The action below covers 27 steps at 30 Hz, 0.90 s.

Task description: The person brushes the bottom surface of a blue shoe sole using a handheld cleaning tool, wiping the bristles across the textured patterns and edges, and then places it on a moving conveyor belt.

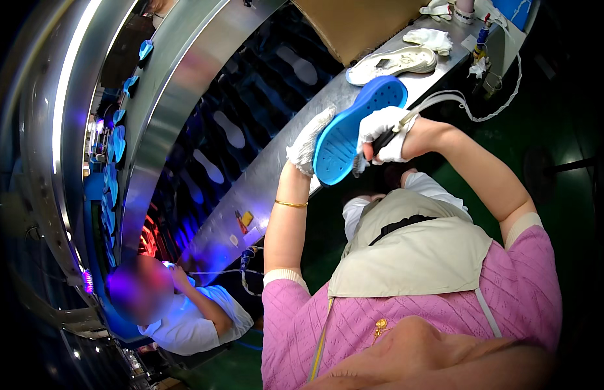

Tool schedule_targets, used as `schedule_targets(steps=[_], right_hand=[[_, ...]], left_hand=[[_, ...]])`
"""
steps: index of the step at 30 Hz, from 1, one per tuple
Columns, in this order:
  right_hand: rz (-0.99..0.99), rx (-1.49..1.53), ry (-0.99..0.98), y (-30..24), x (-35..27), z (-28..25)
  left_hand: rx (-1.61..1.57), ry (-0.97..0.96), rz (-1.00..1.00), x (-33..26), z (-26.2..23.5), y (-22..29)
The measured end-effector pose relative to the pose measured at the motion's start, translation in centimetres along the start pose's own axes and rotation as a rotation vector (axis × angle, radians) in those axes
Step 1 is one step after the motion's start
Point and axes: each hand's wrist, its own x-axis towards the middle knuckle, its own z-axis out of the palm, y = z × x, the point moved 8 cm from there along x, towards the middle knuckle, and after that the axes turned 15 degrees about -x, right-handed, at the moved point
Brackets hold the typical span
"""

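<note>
A blue shoe sole [344, 140], with rows of small holes near its far end, is held up tilted above the front edge of the metal bench. My left hand [309, 142], in a white knit glove, grips the sole along its left side. On the other side my right hand [385, 133], in a white glove with some bare fingertips showing, is closed round a dark-handled tool [384, 139]. A pale cord [445, 96] runs from near that wrist. The tool's tip is hidden, so I cannot tell whether it touches the sole.
On the bench [269, 146] lie a white shoe sole [393, 65], a crumpled white cloth [428, 40] and orange-handled pliers [241, 223]. A cardboard box [360, 23] stands behind. Pale soles lie on a dark surface beyond. Blue pieces line a conveyor [141, 107]; a co-worker [191, 318] sits at left.
</note>
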Motion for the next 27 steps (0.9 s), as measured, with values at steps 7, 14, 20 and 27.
schedule_targets(steps=[7,14,20,27], right_hand=[[0.156,-0.026,-0.054,0.8,-0.1,-0.6],[0.256,0.432,0.029,0.4,-0.8,-0.9],[0.368,0.352,0.288,4.5,-0.6,-4.3],[0.182,0.433,0.719,5.9,-2.0,-3.0]], left_hand=[[0.067,0.041,-0.096,-0.2,0.8,-0.6],[-0.212,-0.183,-0.059,-1.4,2.0,-1.2],[-0.412,-0.481,-0.186,-4.0,4.9,-3.1],[-0.345,-0.432,-0.106,-3.9,3.3,-2.9]])
